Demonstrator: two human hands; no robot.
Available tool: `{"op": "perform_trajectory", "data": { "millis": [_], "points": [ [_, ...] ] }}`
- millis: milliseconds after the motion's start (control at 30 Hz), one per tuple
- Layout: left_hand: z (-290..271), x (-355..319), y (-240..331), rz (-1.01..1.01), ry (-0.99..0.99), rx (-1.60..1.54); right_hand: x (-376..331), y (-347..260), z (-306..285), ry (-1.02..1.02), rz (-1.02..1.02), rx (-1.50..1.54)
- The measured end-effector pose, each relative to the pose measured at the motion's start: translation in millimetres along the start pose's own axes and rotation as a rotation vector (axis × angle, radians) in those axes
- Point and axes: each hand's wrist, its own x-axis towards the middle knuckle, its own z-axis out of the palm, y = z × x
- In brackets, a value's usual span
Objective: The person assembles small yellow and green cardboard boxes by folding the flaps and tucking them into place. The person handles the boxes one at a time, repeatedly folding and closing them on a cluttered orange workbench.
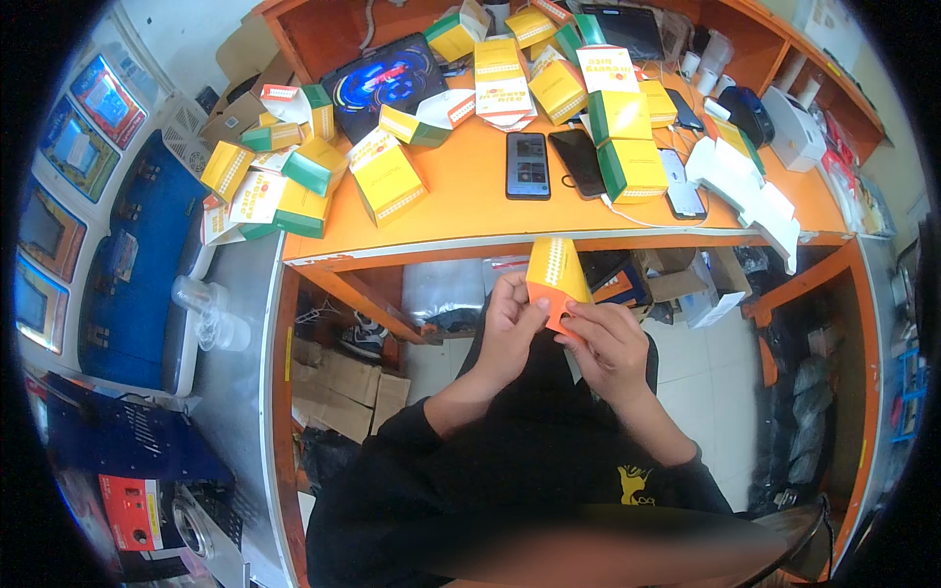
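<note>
A small yellow and orange paper carton point(561, 277) is held up in front of my body, just below the desk's front edge. My left hand point(512, 328) grips its left side, with the thumb on the orange face. My right hand point(610, 345) closes on its lower right part, where the fingertips pinch at the orange end beside a dark opening. The far side of the carton and some of my fingers are hidden.
Above my hands the orange desk point(461, 186) carries more cartons point(387, 176), phones point(528, 167) and a laptop point(384, 86). White folded card point(750, 196) hangs over its front right edge. Plastic cups point(211, 314) stand on the metal counter at left. Flattened cardboard point(343, 387) lies beneath.
</note>
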Motion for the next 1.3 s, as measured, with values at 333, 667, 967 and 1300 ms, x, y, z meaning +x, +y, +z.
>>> {"op": "perform_trajectory", "data": {
  "millis": [333,667,967,1300],
  "points": [
    [0,-8,-3,0.397,-0.112,0.769,-9,3,10,0.193,0.321,0.236],
    [1,-10,-9,0.107,-0.069,0.495,-12,0,7,0.155,0.234,0.094],
    [2,-13,-6,0.077,-0.127,0.416,-13,-6,1,0.055,0.009,-0.107],
    [-13,2,-5,-0.070,-0.161,-0.404,-56,9,25,-0.011,0.569,1.087]
  ]
}}
